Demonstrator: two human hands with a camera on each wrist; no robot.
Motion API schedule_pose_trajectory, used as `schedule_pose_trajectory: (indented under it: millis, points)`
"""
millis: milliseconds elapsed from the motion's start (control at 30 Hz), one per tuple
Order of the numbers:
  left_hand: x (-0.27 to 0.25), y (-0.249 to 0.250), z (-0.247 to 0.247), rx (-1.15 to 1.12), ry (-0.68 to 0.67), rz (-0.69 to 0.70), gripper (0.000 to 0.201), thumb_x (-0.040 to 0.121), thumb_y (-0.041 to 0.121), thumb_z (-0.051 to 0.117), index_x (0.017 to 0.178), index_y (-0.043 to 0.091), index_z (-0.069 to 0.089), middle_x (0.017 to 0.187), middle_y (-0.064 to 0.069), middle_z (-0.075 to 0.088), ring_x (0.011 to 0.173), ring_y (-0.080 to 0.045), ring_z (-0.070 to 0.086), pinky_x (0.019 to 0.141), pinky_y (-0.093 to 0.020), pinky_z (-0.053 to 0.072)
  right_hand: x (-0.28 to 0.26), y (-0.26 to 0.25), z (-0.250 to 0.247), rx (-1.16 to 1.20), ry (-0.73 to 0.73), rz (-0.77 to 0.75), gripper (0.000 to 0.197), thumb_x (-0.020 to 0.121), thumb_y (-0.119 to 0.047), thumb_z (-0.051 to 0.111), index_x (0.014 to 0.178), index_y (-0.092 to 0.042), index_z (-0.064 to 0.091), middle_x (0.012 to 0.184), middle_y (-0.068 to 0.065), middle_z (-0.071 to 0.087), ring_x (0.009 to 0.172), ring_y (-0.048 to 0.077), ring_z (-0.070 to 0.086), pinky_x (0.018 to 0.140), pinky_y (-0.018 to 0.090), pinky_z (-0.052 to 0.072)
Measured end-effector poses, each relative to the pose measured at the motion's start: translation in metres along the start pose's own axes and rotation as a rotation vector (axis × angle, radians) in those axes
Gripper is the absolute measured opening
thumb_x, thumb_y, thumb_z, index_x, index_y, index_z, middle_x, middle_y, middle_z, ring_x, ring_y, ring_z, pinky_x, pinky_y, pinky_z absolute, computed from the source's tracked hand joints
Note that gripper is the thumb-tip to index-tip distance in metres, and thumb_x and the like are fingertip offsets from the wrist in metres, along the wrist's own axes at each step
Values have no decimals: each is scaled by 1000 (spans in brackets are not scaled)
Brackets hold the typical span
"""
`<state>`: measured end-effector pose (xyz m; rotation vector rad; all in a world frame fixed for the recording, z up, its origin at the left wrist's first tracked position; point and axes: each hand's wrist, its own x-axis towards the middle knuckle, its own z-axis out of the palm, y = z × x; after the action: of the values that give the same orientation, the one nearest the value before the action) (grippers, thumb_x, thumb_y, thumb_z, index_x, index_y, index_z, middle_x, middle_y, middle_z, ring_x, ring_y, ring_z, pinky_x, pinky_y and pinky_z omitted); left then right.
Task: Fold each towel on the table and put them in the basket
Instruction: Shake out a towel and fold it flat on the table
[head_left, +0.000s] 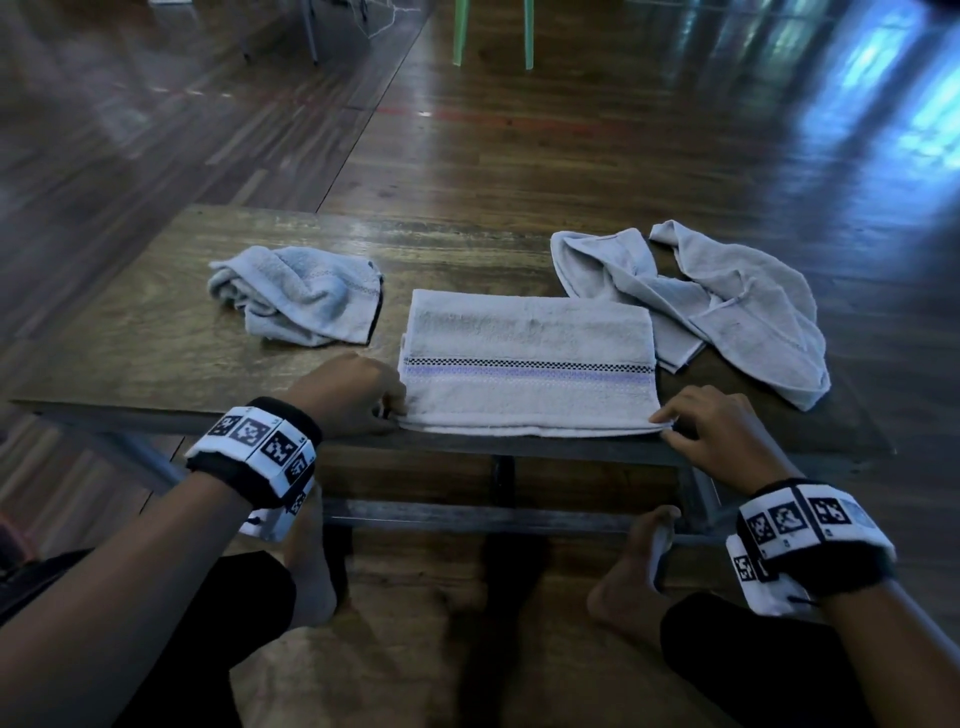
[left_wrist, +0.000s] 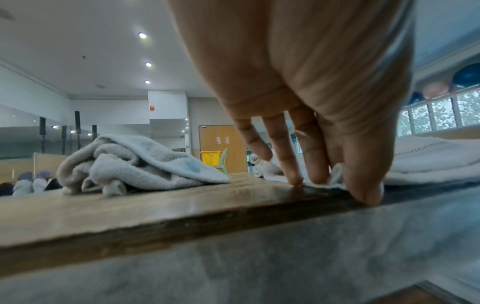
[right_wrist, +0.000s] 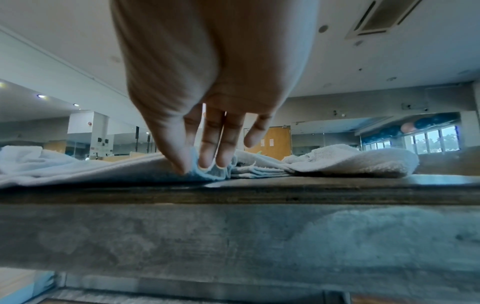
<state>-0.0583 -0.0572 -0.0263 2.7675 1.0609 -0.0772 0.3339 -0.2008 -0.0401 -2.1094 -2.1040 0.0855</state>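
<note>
A pale towel with a checked and lilac stripe (head_left: 527, 358) lies folded flat at the near edge of the wooden table (head_left: 156, 322). My left hand (head_left: 397, 413) pinches its near left corner, thumb and fingers closed on the cloth in the left wrist view (left_wrist: 337, 183). My right hand (head_left: 667, 423) pinches the near right corner, with the layered edge bunched between thumb and fingers (right_wrist: 200, 168). A crumpled towel (head_left: 298, 293) sits at the left of the table, and another loose towel (head_left: 727, 306) sprawls at the right. A yellow basket (left_wrist: 210, 158) shows far off in the left wrist view.
The yellow basket rests on a green chair (head_left: 493, 31) beyond the table, across a stretch of wooden floor. My bare feet (head_left: 631, 566) are under the table's near edge, beside its metal frame (head_left: 467, 519).
</note>
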Motion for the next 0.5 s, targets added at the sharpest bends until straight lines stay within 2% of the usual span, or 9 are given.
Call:
schedule_pose_trajectory:
  millis: [133,233,333,433,500]
  points:
    - [-11,1,4,-220,103,-22,11,74,26,75,84,23,70,84,12,65,76,-6,58,73,-31,51,-7,-3,-8,21,112,31,17,74,-13,73,86,-23,67,89,-4,62,90,20,59,80,37,36]
    - [-23,4,-4,-383,262,-34,15,74,24,77,83,28,65,82,18,62,78,7,55,70,-11,42,-16,-6,-15,86,216,74,19,72,-9,73,85,-21,67,90,-1,63,91,23,59,81,44,40]
    - [-40,12,-13,-501,384,-55,14,78,23,74,89,25,66,86,19,67,91,9,57,72,-7,43,-26,-11,-26,238,317,77,21,73,-7,70,87,-22,65,90,-3,61,92,19,56,84,48,45]
    - [-55,22,-25,-610,464,-97,13,81,29,70,92,22,68,100,21,64,90,5,60,73,-8,44,-33,-19,-45,412,396,58,23,75,-3,69,87,-22,64,90,-1,60,92,18,55,86,31,44]
    - [-65,29,-38,-730,544,-79,24,79,42,65,90,21,67,94,15,67,83,3,62,70,-7,45,-39,-27,-62,518,437,56,16,77,-6,68,88,-18,65,92,-2,63,92,12,56,82,18,43]
